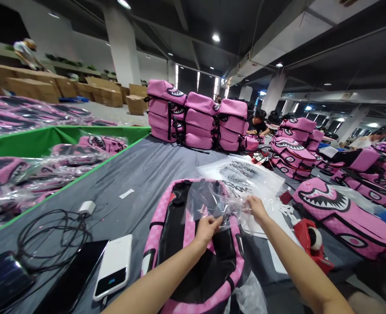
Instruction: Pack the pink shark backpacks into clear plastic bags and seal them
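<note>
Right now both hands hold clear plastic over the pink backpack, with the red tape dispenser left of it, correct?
No: in the head view, the red tape dispenser lies right of the pink backpack. The left hand and right hand hold clear plastic over it.

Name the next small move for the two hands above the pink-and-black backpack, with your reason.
Probably ease the right hand away from the left hand, spreading the clear plastic film: both appear to pinch it, and it lies bunched between them over the backpack.
</note>
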Tool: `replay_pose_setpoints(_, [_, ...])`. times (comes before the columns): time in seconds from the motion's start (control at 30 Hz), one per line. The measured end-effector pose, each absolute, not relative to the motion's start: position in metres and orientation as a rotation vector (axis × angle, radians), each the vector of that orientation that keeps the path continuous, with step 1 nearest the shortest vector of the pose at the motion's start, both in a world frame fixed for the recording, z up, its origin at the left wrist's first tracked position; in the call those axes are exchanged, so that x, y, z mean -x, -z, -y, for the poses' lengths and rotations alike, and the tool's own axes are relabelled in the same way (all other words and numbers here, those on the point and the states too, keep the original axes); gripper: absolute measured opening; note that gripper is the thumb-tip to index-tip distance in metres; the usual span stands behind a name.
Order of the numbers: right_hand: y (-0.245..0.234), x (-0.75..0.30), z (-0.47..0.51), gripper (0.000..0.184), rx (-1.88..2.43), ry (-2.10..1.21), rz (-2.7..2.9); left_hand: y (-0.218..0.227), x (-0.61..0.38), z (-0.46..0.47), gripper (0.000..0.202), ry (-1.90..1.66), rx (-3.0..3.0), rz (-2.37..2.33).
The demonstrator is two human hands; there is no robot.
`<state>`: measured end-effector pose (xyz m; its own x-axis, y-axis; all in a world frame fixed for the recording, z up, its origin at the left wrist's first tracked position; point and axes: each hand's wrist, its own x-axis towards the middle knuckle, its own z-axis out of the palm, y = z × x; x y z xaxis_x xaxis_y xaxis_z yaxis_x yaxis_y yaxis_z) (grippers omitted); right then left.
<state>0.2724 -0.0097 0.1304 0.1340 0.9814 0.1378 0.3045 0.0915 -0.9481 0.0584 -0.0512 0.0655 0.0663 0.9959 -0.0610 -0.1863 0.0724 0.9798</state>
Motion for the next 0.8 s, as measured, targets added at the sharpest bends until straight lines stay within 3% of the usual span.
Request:
replay_pose_setpoints(0.1, [-0.136, -0.28, -0.009, 0.042, 1.41, -0.833, 1.26, -0.064, -0.035, 0.091, 0.046, -1.01, -1.157, -1.14])
replay_pose_setpoints(0.2, [-0.134, -0.268, -0.01, 0.043, 1.377, -0.83, 1.255, -0.081, -0.027, 0.132, 0.028, -0.976, -1.635, -1.201])
replay_pose_setpoints(0.3, [-0.132, -0.242, 0.007, 0.045, 1.32, -0.842, 1.323, -0.102, -0.038, 0.139, 0.044, -1.156, -2.326, -1.249])
replay_pose_setpoints(0.4, [-0.14, -0.225, 0.034, 0.044, 1.227, -0.805, 1.523, -0.112, -0.047, 0.107, 0.056, -1.225, -2.466, -1.523])
replay_pose_setpoints(0.6, [-0.136, -0.257, 0.086, 0.036, 1.5, -0.035, 2.281, -0.111, -0.017, 0.055, 0.027, -1.248, -2.379, -1.785])
replay_pose_setpoints(0.7, [-0.113, -0.295, 0.106, 0.038, 1.8, 0.241, 2.292, -0.114, 0.016, 0.048, 0.028, -1.289, -2.46, -1.89])
replay_pose_setpoints(0.8, [-0.09, -0.335, 0.124, 0.026, 1.995, 0.24, 2.066, -0.106, 0.052, 0.04, 0.027, -1.283, -2.374, -2.073])
